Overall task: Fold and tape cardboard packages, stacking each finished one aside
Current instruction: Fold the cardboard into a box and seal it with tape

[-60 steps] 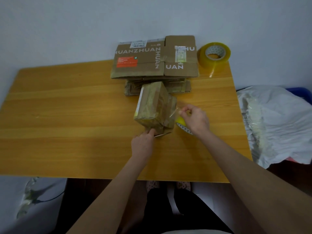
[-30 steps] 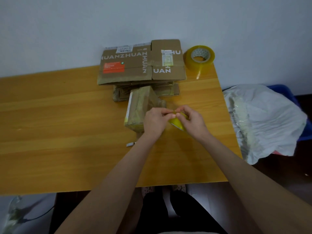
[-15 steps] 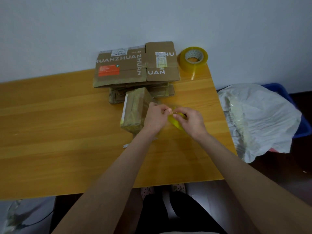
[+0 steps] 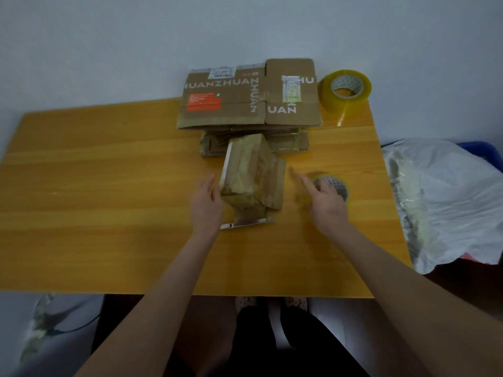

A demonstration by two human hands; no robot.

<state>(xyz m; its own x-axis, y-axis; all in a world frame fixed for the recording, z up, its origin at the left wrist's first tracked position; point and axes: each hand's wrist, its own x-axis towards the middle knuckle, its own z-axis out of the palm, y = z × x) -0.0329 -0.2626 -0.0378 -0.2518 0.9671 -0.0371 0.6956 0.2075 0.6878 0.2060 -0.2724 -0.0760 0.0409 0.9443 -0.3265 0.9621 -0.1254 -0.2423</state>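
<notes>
Seemingly for steadying, the package (image 4: 250,178) is flanked by the left hand (image 4: 206,204) and right hand (image 4: 325,204); both are held wide, nothing gripped.

Taped brown package (image 4: 250,175) at frame centre, standing tilted. Flattened printed boxes (image 4: 249,95) stacked upper centre. Large yellow tape roll (image 4: 345,88) upper right, lying flat; smaller tape roll (image 4: 333,186) right of centre.

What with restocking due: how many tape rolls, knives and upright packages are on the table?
Tape rolls: 2 (large roll, small roll)
Knife: 1
Upright package: 1
Total: 4
</notes>
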